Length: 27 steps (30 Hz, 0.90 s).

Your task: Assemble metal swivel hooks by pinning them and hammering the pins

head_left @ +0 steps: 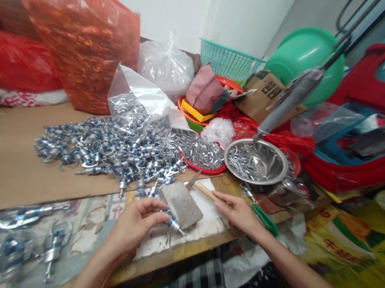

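Note:
My left hand [137, 223] pinches a small silver and blue metal clasp [172, 222] against the lower edge of a grey metal block [182, 204] on the table's front. My right hand [237, 211] lies just right of the block, its fingers closed over a wooden handle [205, 191] that runs up and left to a thin metal tip. A green-handled tool [264, 219] sticks out past that hand's wrist. Behind the block lies a big heap of the same blue and silver clasps [103, 148].
A steel bowl of small metal pins [255, 160] and a red dish of silver parts [202, 154] stand right of the heap. More clasps [23, 239] lie at the near left. Red bags [86, 45], a green basin [304, 63], a basket and a cardboard box crowd the back.

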Tool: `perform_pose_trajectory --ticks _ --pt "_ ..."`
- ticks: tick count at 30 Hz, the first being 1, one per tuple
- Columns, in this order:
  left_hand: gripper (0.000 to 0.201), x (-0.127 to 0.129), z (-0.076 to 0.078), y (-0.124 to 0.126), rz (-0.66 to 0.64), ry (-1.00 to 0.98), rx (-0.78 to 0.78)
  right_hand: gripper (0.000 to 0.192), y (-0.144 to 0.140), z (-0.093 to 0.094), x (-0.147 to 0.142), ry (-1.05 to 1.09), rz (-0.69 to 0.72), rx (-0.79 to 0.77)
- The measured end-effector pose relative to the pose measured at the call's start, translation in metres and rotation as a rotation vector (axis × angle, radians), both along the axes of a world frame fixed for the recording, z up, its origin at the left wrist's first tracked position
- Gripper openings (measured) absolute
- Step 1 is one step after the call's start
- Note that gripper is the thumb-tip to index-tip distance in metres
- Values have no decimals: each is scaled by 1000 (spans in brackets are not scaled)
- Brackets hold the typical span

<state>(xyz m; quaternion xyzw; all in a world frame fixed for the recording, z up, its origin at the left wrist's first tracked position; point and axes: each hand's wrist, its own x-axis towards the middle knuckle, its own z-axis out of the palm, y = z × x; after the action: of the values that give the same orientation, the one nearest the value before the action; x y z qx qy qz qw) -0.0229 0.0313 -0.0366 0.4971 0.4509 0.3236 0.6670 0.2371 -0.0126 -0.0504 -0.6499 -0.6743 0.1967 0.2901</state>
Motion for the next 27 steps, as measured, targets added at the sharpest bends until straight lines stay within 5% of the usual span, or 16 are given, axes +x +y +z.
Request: perform_pose_trajectory --ticks 7,14,22,25,27 --pt "3 2 -3 -6 136 185 373 30 81 1 7 -367 -48 100" --pt "7 5 1 -16 79 237 463 12 155 2 10 -542 -135 -33" --pt "11 7 0 -22 171 262 473 23 116 23 -3 -459 -109 42" --pt "25 10 -2 -24 219 250 465 18 79 31 -31 -289 45 90" --pt "32 12 -4 -25 206 229 472 15 54 34 -52 27 207 147"
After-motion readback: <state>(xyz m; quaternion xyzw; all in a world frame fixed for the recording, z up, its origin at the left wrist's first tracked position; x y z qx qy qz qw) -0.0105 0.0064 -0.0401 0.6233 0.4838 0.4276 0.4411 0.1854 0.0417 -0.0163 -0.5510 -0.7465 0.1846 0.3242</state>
